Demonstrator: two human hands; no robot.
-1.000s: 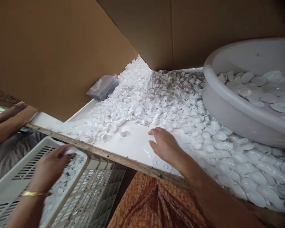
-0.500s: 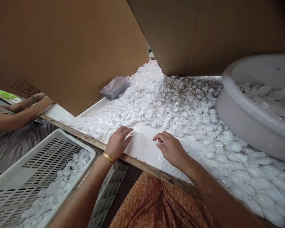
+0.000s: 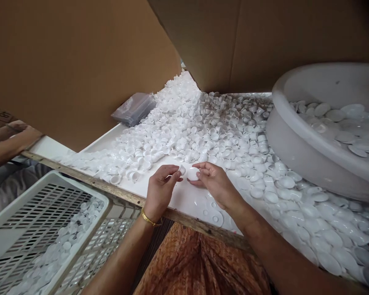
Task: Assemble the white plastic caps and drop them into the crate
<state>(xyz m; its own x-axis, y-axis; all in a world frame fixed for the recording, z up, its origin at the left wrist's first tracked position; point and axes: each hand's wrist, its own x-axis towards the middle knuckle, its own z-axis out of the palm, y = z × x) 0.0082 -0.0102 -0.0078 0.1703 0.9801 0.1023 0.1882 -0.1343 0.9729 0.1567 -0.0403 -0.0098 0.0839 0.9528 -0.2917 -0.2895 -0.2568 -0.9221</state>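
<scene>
The left hand (image 3: 162,188) pinches a small white, cup-like plastic piece (image 3: 182,170) between thumb and fingers; just to its right, the right hand (image 3: 215,182) grips a glossy white oval plastic piece (image 3: 192,174) at the edge. Both pieces look light, stiff and somewhat slippery, so the rim seems the surest hold. Beyond both hands, loose white glossy plastic pieces (image 3: 175,133) cover much of the white bench (image 3: 186,198).

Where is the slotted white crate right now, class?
In the head view, the slotted white crate is at lower left, just below the table's wooden edge, left of the person's left hand. Small white pieces lie inside it.
</scene>
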